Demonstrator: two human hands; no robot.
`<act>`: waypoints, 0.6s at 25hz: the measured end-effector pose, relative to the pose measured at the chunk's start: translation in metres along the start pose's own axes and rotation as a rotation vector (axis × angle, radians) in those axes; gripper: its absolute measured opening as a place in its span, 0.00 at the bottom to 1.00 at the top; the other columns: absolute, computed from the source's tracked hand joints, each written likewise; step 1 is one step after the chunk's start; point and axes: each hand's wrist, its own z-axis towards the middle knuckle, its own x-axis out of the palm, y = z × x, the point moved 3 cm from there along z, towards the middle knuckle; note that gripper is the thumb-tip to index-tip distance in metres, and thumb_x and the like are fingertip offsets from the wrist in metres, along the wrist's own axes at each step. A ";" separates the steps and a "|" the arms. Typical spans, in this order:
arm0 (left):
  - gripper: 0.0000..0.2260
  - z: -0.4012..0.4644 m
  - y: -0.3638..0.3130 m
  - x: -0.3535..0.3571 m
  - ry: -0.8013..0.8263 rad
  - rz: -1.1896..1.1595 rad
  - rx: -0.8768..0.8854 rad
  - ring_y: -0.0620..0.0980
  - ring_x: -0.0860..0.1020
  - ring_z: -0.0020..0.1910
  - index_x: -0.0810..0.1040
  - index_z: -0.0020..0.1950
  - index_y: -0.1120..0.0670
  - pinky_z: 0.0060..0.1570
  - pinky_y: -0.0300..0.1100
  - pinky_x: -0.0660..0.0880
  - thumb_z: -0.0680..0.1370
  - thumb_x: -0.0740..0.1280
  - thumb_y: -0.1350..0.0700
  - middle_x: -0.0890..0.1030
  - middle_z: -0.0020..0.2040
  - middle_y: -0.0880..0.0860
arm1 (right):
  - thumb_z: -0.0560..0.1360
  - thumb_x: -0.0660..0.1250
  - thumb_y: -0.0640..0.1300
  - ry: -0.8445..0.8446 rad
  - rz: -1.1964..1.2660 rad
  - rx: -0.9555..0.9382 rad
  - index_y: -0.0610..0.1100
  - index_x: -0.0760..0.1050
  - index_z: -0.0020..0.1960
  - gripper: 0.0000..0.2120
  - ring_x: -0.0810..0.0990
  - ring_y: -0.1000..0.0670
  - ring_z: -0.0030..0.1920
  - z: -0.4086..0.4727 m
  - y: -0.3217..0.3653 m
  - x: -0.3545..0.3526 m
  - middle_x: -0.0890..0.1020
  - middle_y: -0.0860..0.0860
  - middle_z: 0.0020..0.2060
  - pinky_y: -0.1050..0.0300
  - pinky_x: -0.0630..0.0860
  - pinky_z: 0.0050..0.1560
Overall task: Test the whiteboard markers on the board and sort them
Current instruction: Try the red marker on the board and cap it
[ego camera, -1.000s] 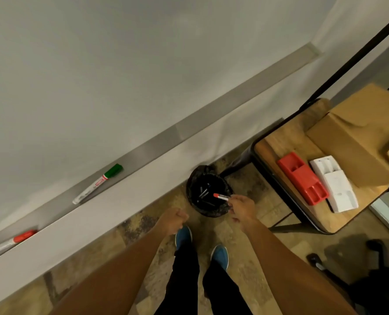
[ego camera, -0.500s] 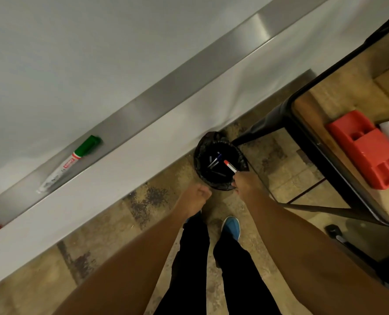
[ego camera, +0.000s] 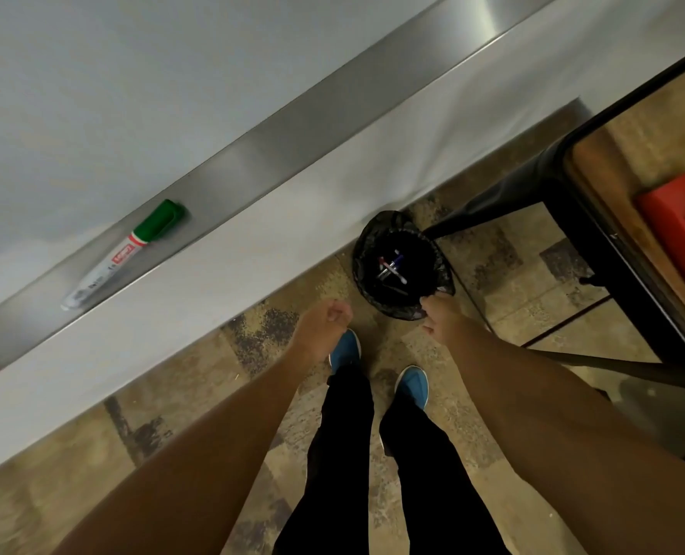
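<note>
Markers [ego camera: 391,268] inside black bin [ego camera: 363,262]

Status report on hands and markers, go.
Left hand fisted, empty; right hand over black bin, empty. Discarded markers inside. Green-capped white marker on metal tray.

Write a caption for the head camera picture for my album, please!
Right hand empty above a black bin of discarded markers, left hand curled idle, green marker lying on the whiteboard tray.
</note>
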 end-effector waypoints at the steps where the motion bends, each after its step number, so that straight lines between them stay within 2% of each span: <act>1: 0.05 -0.004 -0.002 -0.002 -0.001 0.006 0.003 0.49 0.79 0.49 0.77 0.51 0.53 0.53 0.42 0.73 0.80 0.62 0.60 0.80 0.52 0.52 | 0.82 0.62 0.41 0.013 0.033 -0.001 0.48 0.65 0.75 0.22 0.75 0.44 0.62 -0.007 0.000 0.001 0.75 0.45 0.67 0.50 0.71 0.52; 3: 0.05 -0.015 -0.007 -0.006 -0.003 0.056 0.043 0.48 0.79 0.52 0.78 0.51 0.52 0.55 0.41 0.71 0.80 0.63 0.59 0.81 0.52 0.51 | 0.82 0.60 0.41 0.050 0.063 -0.032 0.45 0.69 0.72 0.18 0.78 0.46 0.55 -0.031 0.005 0.005 0.78 0.45 0.61 0.49 0.74 0.55; 5: 0.06 -0.029 -0.016 -0.015 -0.013 0.112 0.096 0.48 0.79 0.51 0.79 0.50 0.54 0.54 0.40 0.71 0.80 0.63 0.58 0.82 0.50 0.51 | 0.82 0.60 0.42 0.065 0.055 -0.088 0.44 0.72 0.69 0.15 0.79 0.45 0.54 -0.059 0.014 0.014 0.80 0.45 0.57 0.48 0.74 0.61; 7: 0.07 -0.045 -0.025 -0.026 -0.074 0.157 0.148 0.47 0.80 0.46 0.79 0.46 0.53 0.49 0.40 0.72 0.80 0.62 0.59 0.82 0.45 0.50 | 0.82 0.61 0.43 0.077 -0.006 -0.150 0.44 0.74 0.65 0.13 0.78 0.47 0.47 -0.092 0.022 0.026 0.80 0.46 0.52 0.50 0.77 0.55; 8: 0.08 -0.055 -0.030 -0.035 -0.126 0.167 0.166 0.45 0.79 0.44 0.79 0.44 0.50 0.47 0.39 0.72 0.79 0.62 0.58 0.82 0.43 0.48 | 0.82 0.61 0.44 0.083 -0.070 -0.199 0.43 0.76 0.63 0.12 0.77 0.49 0.44 -0.112 0.026 0.033 0.80 0.47 0.50 0.52 0.77 0.48; 10: 0.07 -0.076 -0.040 -0.053 -0.222 0.172 0.177 0.44 0.80 0.45 0.79 0.46 0.48 0.47 0.40 0.75 0.79 0.62 0.56 0.82 0.44 0.45 | 0.81 0.62 0.44 0.108 -0.210 -0.337 0.43 0.77 0.61 0.11 0.77 0.50 0.40 -0.151 0.033 0.046 0.81 0.48 0.47 0.57 0.73 0.38; 13: 0.08 -0.113 -0.055 -0.079 -0.302 0.176 0.195 0.44 0.79 0.46 0.80 0.53 0.50 0.43 0.34 0.73 0.80 0.61 0.55 0.81 0.49 0.46 | 0.80 0.63 0.42 0.178 -0.400 -0.562 0.46 0.77 0.60 0.10 0.79 0.48 0.42 -0.211 0.038 0.063 0.82 0.47 0.46 0.53 0.74 0.37; 15: 0.08 -0.136 -0.061 -0.095 -0.366 0.156 0.194 0.44 0.79 0.46 0.79 0.53 0.49 0.43 0.35 0.75 0.79 0.62 0.54 0.81 0.49 0.45 | 0.78 0.63 0.42 0.207 -0.544 -0.715 0.49 0.79 0.57 0.10 0.81 0.47 0.47 -0.248 0.044 0.075 0.83 0.47 0.50 0.48 0.79 0.47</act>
